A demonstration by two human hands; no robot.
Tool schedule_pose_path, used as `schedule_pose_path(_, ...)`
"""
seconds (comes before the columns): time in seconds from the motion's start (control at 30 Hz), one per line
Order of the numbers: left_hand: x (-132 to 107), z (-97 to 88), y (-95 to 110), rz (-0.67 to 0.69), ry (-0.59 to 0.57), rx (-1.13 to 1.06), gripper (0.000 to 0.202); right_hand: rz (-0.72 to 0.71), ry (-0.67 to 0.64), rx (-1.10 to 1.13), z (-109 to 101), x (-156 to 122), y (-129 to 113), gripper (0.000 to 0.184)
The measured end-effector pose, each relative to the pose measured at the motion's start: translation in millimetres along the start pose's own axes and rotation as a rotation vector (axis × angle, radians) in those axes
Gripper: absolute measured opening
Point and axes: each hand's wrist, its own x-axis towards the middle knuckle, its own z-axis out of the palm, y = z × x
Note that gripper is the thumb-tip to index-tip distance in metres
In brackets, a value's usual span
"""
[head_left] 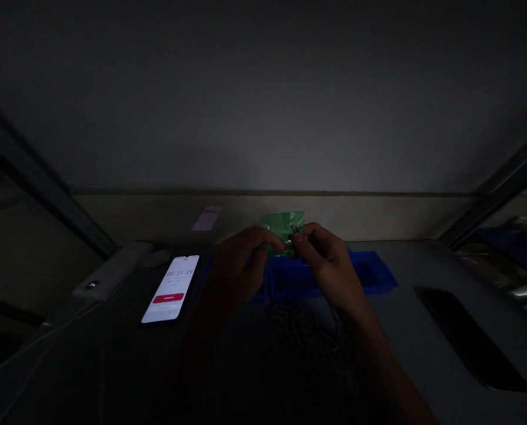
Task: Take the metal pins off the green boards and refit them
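Both hands meet at a small green see-through plastic bag (281,224), raised above two blue trays (374,274). My left hand (241,265) has its fingers closed at the bag's lower left part. On the other side my right hand (325,257) pinches the bag's right part. Small shiny metal pieces (296,229) show by the right fingertips; I cannot tell their kind or whether they lie inside the bag. Below the hands, a heap of small dark cylindrical pieces (305,336) lies on the table, partly lost in shadow.
A lit phone (170,289) showing a timer lies left of the trays. Farther left sits a white box-shaped device (113,271) with a cable. On the right lies a dark, flat, phone-like slab (471,336). A pale wall (263,118) rises behind the table; the light is dim.
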Motion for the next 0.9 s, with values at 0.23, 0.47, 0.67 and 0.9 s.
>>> schedule_pose_path(0.23, 0, -3.0, 3, -0.037, -0.055, 0.055, 0.028, -0.031, -0.005, -0.007, 0, 0, 1, 0.019)
schedule_pose_path(0.47, -2, -3.7, 9, -0.024, -0.129, 0.086, 0.026, -0.065, -0.001, -0.023, -7, -1, 2, 0.017)
schedule_pose_path(0.67, -3, 0.5, 18, -0.01, -0.162, 0.116, 0.028, -0.105, -0.002, -0.024, -18, -1, -1, 0.013)
schedule_pose_path(0.9, -3, -4.3, 9, -0.06, -0.182, 0.123, 0.026, -0.147, -0.036, 0.014, -17, 3, 3, 0.01)
